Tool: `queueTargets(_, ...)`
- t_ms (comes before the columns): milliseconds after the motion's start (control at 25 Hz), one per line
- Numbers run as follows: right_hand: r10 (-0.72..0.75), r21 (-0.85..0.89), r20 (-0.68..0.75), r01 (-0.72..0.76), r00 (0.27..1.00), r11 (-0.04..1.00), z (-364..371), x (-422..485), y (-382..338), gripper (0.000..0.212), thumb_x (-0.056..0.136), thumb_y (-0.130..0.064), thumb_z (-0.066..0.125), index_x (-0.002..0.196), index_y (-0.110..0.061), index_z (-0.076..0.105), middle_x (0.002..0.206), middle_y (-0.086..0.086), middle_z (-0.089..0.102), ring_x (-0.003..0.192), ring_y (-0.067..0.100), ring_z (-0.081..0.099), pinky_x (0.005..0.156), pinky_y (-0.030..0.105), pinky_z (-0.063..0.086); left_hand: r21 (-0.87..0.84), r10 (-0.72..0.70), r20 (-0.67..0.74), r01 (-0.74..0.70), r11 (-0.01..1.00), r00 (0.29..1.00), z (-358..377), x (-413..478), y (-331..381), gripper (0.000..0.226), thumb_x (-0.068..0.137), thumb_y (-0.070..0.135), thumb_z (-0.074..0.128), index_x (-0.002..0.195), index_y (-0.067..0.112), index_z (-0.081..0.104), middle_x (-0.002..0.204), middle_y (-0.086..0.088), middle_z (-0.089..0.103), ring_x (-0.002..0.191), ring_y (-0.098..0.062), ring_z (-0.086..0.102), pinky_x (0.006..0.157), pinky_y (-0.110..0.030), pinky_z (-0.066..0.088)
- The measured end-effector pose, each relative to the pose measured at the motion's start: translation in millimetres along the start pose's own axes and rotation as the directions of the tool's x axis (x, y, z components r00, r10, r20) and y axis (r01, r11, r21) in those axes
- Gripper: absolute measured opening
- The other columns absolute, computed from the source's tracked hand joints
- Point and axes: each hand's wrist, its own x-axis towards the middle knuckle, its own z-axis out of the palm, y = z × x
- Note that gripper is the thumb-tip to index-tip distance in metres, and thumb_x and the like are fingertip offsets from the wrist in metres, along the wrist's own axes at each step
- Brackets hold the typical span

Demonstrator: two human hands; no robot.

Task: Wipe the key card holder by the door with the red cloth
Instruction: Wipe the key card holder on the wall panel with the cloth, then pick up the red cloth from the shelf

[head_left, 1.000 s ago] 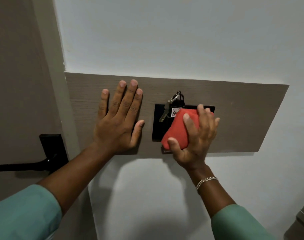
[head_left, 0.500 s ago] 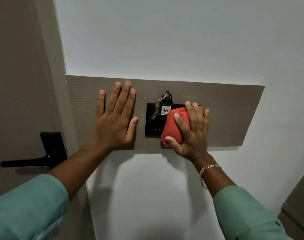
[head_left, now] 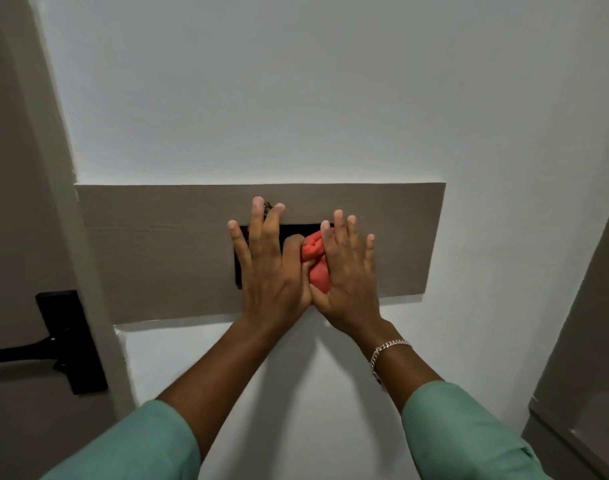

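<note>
The black key card holder (head_left: 241,265) sits on a grey-brown wooden wall panel (head_left: 157,251), mostly hidden behind both hands. My left hand (head_left: 270,265) lies flat over its left half, fingers spread, thumb touching the red cloth (head_left: 316,263). My right hand (head_left: 348,275) presses the bunched red cloth against the holder's right part, fingers extended over it. Only a tip of the key ring shows above my left fingers; the keys and tag are hidden.
A door with a black lever handle (head_left: 67,341) is at the left, past the door frame. White wall surrounds the panel. A grey cabinet edge (head_left: 580,393) stands at the right. I wear green sleeves and a silver bracelet (head_left: 388,349) on the right wrist.
My left hand slid right from the bare panel onto the holder, covering the keys. The red cloth has bunched up between both hands. The view has pulled back and shifted.
</note>
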Motion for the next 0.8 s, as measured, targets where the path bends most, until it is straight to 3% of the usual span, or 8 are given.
queueTargets(80,0.086,0.113,0.011,-0.087,0.996,0.99,-16,-5,12,0.1,0.083,-0.051,0.056,0.158,-0.029,-0.007,0.169,0.001,-0.005,0.158,0.02,-0.01,0.129,0.051,-0.003,-0.027,0.064,-0.05,-0.066,0.997,0.997,2,4,22,0.036,0.097,0.025,0.045,0.09,-0.001,0.069,0.125,-0.03,0.062,0.133,-0.051,0.044,0.111,-0.072,0.019)
queueTargets(200,0.319,0.466,-0.025,-0.271,0.948,0.842,-48,-29,43,0.106,0.075,-0.035,0.074,0.158,-0.031,0.008,0.165,0.006,0.027,0.154,0.024,0.026,0.126,0.053,0.026,-0.337,0.113,-0.058,-0.126,0.933,0.992,13,5,71,0.023,0.083,0.006,0.051,0.093,-0.005,0.068,0.102,-0.024,0.071,0.105,-0.039,0.068,0.102,-0.054,0.049)
queueTargets(320,0.57,0.77,0.114,-0.435,0.814,0.467,-86,-64,90,0.102,0.064,-0.034,0.088,0.149,-0.035,0.032,0.139,0.004,0.059,0.127,0.016,0.061,0.103,0.033,0.055,-0.681,-0.11,0.119,0.162,0.715,0.987,34,7,131,0.023,0.077,0.001,0.056,0.097,0.012,0.06,0.085,-0.005,0.068,0.075,-0.017,0.063,0.069,-0.023,0.052)
queueTargets(400,0.68,0.804,0.248,-0.538,0.69,0.253,-109,-95,142,0.083,0.058,-0.035,0.091,0.132,-0.024,0.055,0.12,0.006,0.071,0.108,0.019,0.071,0.083,0.024,0.06,-0.75,-0.25,0.319,0.405,0.523,0.914,61,1,183,0.025,0.079,0.005,0.065,0.092,0.023,0.054,0.078,0.004,0.063,0.069,-0.01,0.059,0.066,-0.018,0.049)
queueTargets(520,0.753,0.757,0.381,-0.649,0.536,0.078,-137,-158,217,0.052,0.067,-0.025,0.088,0.114,-0.019,0.067,0.11,0.007,0.077,0.098,0.023,0.074,0.076,0.027,0.061,-0.665,-0.323,0.651,0.721,0.193,0.687,112,-27,256,0.029,0.078,0.004,0.074,0.084,0.025,0.055,0.077,0.005,0.061,0.071,-0.013,0.058,0.072,-0.03,0.051)
queueTargets(640,0.861,0.679,0.378,-0.734,0.339,-0.01,-168,-231,290,0.045,0.073,-0.017,0.082,0.114,-0.012,0.067,0.105,0.014,0.076,0.086,0.028,0.072,0.069,0.039,0.061,-0.34,-0.184,0.933,0.925,-0.168,0.31,168,-75,343,0.018,0.082,0.005,0.073,0.084,0.017,0.06,0.084,-0.01,0.067,0.073,-0.021,0.062,0.075,-0.04,0.055)
queueTargets(720,0.903,0.592,0.362,-0.805,0.231,-0.031,-189,-277,335,0.04,0.081,-0.008,0.077,0.118,0.0,0.064,0.1,0.018,0.073,0.08,0.027,0.07,0.062,0.033,0.06,-0.084,-0.03,0.996,0.96,-0.266,0.079,204,-111,396,0.009,0.085,0.006,0.07,0.084,0.011,0.063,0.091,-0.019,0.067,0.078,-0.028,0.065,0.074,-0.04,0.057)
queueTargets(800,0.939,0.448,0.317,-0.894,0.134,-0.023,-206,-317,380,0.034,0.086,-0.003,0.072,0.118,0.003,0.063,0.098,0.014,0.073,0.079,0.022,0.072,0.058,0.024,0.059,0.052,0.025,0.999,0.971,-0.235,-0.047,238,-144,447,0.007,0.084,0.008,0.072,0.088,0.005,0.067,0.098,-0.023,0.072,0.086,-0.034,0.07,0.079,-0.046,0.061)
